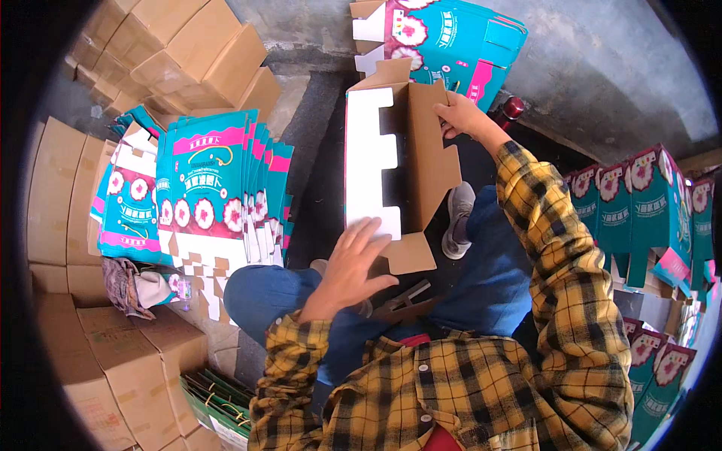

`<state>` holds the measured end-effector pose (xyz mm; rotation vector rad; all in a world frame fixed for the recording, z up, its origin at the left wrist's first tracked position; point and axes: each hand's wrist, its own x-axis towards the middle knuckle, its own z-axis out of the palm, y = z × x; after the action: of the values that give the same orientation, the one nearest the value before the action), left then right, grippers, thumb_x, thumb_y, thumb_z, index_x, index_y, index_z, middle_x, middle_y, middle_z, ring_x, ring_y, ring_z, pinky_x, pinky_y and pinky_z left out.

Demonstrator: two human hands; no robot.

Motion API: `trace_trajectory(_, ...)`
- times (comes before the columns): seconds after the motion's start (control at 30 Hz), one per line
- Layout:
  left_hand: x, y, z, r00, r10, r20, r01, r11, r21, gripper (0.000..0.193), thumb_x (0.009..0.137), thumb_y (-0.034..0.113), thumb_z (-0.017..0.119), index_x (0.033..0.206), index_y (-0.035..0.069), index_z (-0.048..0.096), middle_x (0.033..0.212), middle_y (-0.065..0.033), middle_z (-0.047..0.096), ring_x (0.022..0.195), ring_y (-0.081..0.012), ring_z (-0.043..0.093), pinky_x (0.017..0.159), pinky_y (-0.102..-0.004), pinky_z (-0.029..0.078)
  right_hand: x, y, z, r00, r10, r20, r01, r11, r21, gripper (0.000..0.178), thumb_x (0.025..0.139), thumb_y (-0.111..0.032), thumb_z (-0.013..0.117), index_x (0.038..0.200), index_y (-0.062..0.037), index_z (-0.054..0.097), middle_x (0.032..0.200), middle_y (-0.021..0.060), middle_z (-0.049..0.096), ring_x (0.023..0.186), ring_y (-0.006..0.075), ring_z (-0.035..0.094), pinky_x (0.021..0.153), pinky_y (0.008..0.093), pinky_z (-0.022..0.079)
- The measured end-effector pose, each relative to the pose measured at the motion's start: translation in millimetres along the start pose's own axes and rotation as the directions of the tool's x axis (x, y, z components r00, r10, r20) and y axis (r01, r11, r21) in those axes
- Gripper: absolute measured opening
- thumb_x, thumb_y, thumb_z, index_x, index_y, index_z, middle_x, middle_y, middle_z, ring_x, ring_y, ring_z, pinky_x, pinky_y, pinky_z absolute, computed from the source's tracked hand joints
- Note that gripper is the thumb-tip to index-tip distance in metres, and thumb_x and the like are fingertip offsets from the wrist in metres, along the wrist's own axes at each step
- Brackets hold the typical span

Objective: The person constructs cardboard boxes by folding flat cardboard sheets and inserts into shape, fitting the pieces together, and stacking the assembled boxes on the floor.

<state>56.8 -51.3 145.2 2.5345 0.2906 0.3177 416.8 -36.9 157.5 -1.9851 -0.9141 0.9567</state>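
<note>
A part-unfolded cardboard box point(432, 161) stands between my knees, its brown inside and tabbed white edge facing up. Its end flaps stick out at the far and near ends. My right hand point(462, 118) grips the far right edge of the box, thumb on top and fingers curled over the brown wall. At the near left corner, my left hand point(350, 267) rests its fingertips on the white tab point(387, 222); its thumb is spread away and nothing is held in it. The outer face of the box is mostly hidden.
Flat teal-and-pink cartons point(203, 180) lean in a stack at the left, and more flat cartons point(459, 45) lie beyond. Brown boxes point(180, 52) are piled at the far left. Upright teal boxes point(639, 199) line the right. A red bottle point(513, 107) stands near the wall.
</note>
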Motion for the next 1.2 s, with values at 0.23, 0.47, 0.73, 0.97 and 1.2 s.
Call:
trace_trajectory(0.23, 15, 1, 44, 0.881, -0.306, -0.36, 0.326, 0.945, -0.004, 0.028, 0.083, 0.019, 0.062, 0.107, 0.004, 0.059, 0.11, -0.0186, 0.059, 0.11, -0.0354, 0.051, 0.096, -0.0452, 0.037, -3, 0, 10, 0.991, -0.045, 0.124, 0.034, 0.996, 0.086, 0.028, 0.091, -0.023, 0.049, 0.11, -0.0026, 0.055, 0.08, 0.0076, 0.066, 0.061, 0.0142, 0.065, 0.053, 0.0262, 0.055)
trace_trajectory(0.47, 50, 33, 70, 0.907, -0.196, -0.373, 0.29, 0.933, 0.214, 0.051, 0.082, 0.022, 0.064, 0.124, -0.002, 0.048, 0.133, -0.0245, 0.041, 0.127, -0.0402, 0.034, 0.105, -0.0554, 0.021, -15, 0, 9, 0.985, -0.015, 0.17, -0.009, 0.99, 0.138, 0.029, 0.091, -0.022, 0.046, 0.111, -0.0006, 0.052, 0.081, 0.0117, 0.066, 0.063, 0.0197, 0.067, 0.054, 0.0298, 0.057)
trace_trajectory(0.73, 45, 21, 79, 0.92, -0.204, -0.334, 0.297, 0.92, 0.257, 0.038, 0.084, 0.014, 0.058, 0.116, -0.005, 0.054, 0.126, -0.0202, 0.05, 0.123, -0.0349, 0.041, 0.104, -0.0509, 0.026, -10, -6, -9, 0.993, -0.12, 0.003, 0.119, 0.986, 0.117, 0.072, 0.089, -0.054, 0.048, 0.139, -0.0039, 0.034, 0.103, 0.0208, 0.062, 0.088, 0.0278, 0.067, 0.068, 0.0395, 0.054)
trace_trajectory(0.97, -34, -14, 8, 0.967, -0.103, -0.231, 0.154, 0.964, 0.216, 0.027, 0.081, 0.008, 0.053, 0.105, -0.002, 0.061, 0.11, -0.0201, 0.059, 0.111, -0.0365, 0.051, 0.096, -0.0454, 0.038, -13, 4, -20, 0.939, -0.084, 0.333, 0.072, 0.996, 0.048, 0.075, 0.091, -0.066, 0.028, 0.114, -0.0019, 0.061, 0.109, 0.0113, 0.061, 0.105, 0.0226, 0.055, 0.091, 0.0381, 0.044)
trace_trajectory(1.2, -24, -44, 29, 0.588, -0.548, -0.595, 0.571, 0.802, -0.175, 0.037, 0.09, 0.014, 0.052, 0.122, -0.004, 0.051, 0.107, -0.026, 0.06, 0.101, -0.0421, 0.055, 0.086, -0.0436, 0.042, -23, 3, 6, 0.878, -0.122, 0.464, 0.21, 0.967, -0.143, 0.081, 0.092, -0.068, 0.024, 0.13, -0.0026, 0.053, 0.124, 0.015, 0.057, 0.115, 0.0253, 0.052, 0.097, 0.0348, 0.039)
